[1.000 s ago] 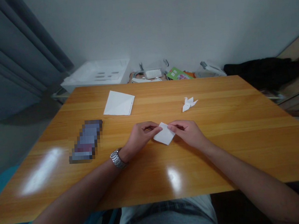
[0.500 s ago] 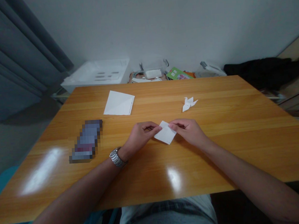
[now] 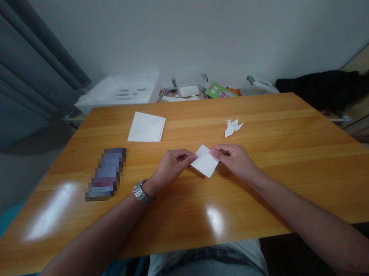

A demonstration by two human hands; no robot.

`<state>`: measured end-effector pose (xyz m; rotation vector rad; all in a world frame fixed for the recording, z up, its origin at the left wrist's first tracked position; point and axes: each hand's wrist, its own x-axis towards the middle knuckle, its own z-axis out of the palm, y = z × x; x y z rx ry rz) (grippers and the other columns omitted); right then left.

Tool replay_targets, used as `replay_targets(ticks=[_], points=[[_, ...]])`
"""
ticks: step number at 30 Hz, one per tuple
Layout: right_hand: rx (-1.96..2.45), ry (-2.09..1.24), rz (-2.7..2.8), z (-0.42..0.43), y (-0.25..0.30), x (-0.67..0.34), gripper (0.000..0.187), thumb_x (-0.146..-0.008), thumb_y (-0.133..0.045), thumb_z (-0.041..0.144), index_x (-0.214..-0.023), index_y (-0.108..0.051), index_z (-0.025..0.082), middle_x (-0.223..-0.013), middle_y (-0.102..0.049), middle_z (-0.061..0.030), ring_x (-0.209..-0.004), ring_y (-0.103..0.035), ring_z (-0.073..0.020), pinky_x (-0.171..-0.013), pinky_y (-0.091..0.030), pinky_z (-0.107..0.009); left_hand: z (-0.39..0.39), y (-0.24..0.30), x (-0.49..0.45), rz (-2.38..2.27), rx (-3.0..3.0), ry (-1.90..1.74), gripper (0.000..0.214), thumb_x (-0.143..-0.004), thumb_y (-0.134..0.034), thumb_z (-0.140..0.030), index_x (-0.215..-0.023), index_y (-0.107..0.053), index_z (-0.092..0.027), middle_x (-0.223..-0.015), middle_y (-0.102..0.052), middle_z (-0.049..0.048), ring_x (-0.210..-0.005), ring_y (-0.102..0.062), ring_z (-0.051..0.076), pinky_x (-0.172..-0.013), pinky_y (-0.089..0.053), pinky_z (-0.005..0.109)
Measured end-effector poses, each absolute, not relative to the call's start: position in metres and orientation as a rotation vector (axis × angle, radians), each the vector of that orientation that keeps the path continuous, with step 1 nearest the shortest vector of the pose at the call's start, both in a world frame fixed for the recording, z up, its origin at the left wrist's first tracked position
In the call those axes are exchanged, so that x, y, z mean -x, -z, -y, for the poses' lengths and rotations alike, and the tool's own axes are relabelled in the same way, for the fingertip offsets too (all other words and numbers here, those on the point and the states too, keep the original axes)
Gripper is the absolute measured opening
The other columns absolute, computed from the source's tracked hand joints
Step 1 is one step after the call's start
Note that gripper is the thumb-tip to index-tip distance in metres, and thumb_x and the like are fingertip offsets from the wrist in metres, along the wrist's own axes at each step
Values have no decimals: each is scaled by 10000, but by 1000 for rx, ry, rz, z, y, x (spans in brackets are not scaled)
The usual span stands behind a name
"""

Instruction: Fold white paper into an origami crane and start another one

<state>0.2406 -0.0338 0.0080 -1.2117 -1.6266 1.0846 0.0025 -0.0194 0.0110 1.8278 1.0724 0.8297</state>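
A small folded white paper square (image 3: 205, 162) lies tilted like a diamond at the middle of the wooden table (image 3: 267, 183). My left hand (image 3: 170, 167), with a metal watch at the wrist, pinches its left corner with curled fingers. My right hand (image 3: 233, 160) pinches its right corner from the other side. A finished white paper crane (image 3: 232, 127) stands further back to the right. A flat white sheet with a perforated edge (image 3: 147, 127) lies at the back left.
A blurred dark phone-sized object (image 3: 106, 173) lies left of my hands. Behind the table are a white plastic box (image 3: 120, 92), a green packet (image 3: 219, 90), clutter and a black cloth (image 3: 320, 85). A grey curtain (image 3: 17, 72) hangs at the left.
Both hands have drawn apart slightly, the left moving left, and the paper square between them shows more of its surface and has shifted a little away from me.
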Motion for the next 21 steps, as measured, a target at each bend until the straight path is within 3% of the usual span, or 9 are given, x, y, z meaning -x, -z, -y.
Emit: replay_targets(ticks=[9,16,21], points=[[1191,-1133,1536,32,0,-239,296,-904,-666,476,-955,-768,203,-914,-778,-55,-819,-706,-210,-753,-547,-328,18,-7,-3,-1086,-1757,-961,266,-950,-633,-395,-953,-750,-155,-909,-770,63,-809,-693,155,-707,-539,234],[1179,-1188,1578,36,-5,-235,273,-884,-693,439,-1013,-733,202,-971,-766,-61,-846,-704,-205,-737,-541,-308,19,-12,-1,-1065,-1945,-841,231,-956,-624,-366,-943,-755,-176,-929,-771,50,-818,-695,157,-736,-527,239],[1179,-1132,1721,37,-5,-237,277,-932,-638,441,-909,-750,189,-860,-749,-40,-768,-663,-178,-685,-490,-281,20,-11,-2,-1052,-2018,-782,252,-966,-612,-393,-956,-761,-189,-945,-773,47,-822,-698,162,-734,-517,244]])
